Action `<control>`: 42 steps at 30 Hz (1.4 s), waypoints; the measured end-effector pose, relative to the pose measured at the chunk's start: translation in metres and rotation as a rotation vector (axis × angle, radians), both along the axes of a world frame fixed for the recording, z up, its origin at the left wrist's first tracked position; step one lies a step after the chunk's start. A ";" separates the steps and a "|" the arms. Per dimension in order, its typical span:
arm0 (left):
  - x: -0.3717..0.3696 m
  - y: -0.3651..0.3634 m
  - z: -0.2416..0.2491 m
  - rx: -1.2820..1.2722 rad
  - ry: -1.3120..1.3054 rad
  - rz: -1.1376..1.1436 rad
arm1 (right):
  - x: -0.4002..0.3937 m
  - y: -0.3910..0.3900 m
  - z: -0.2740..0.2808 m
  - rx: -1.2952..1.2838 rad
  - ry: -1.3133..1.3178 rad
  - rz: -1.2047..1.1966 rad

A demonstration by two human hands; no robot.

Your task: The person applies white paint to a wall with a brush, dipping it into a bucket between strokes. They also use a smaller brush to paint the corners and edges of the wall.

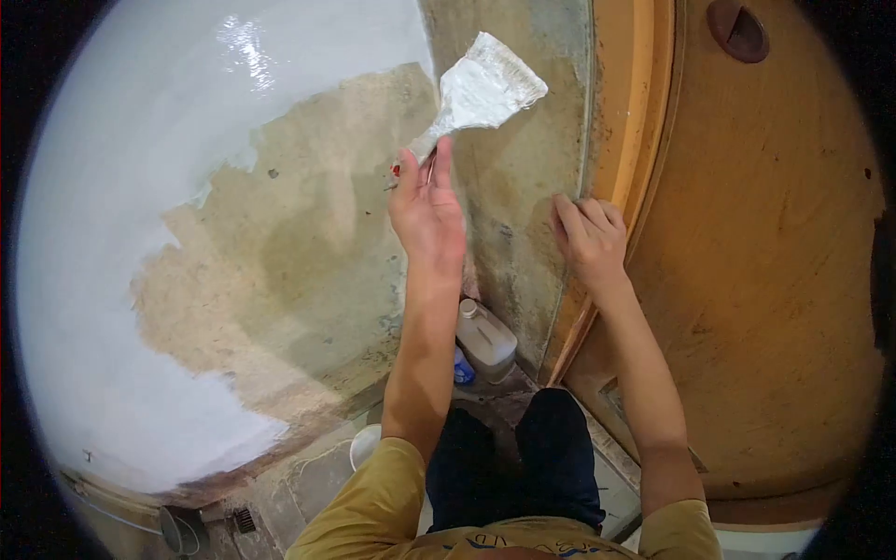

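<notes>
I think this is a room in a home being fixed up. The wall (308,243) in front of my hands is bare and rough, with fresh white coating to their left. A wooden door frame (627,112) stands by my right hand (590,241). A plastic jug (485,341) sits on the floor below.

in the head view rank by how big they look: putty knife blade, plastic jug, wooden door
1. wooden door, by far the largest
2. putty knife blade
3. plastic jug
The blade and the jug look close in size, and the jug lies farther away, so their order is unsure.

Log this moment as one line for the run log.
left hand: holds putty knife raised to wall | right hand: resting at door frame edge | jug on floor
</notes>
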State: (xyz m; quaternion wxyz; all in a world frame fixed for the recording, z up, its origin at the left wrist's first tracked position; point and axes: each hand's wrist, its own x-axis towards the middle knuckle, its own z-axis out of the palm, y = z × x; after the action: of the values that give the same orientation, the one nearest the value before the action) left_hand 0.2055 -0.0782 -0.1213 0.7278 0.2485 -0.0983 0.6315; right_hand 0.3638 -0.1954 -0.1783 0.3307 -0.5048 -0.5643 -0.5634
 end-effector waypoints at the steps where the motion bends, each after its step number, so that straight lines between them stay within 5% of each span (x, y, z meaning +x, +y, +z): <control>1: 0.008 0.004 -0.005 0.022 -0.003 -0.002 | 0.000 0.000 0.000 -0.007 0.000 -0.009; 15: 0.011 0.014 -0.023 -0.009 -0.019 0.096 | 0.000 0.004 0.000 0.061 0.006 0.026; 42: 0.010 0.033 -0.055 -0.050 -0.208 -0.091 | -0.003 0.003 -0.003 0.041 0.038 -0.037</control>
State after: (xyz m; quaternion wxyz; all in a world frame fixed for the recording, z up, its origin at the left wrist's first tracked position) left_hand 0.2156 -0.0452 -0.1763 0.7476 0.1588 -0.1685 0.6224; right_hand 0.3607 -0.1922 -0.1811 0.3409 -0.5189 -0.5369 -0.5712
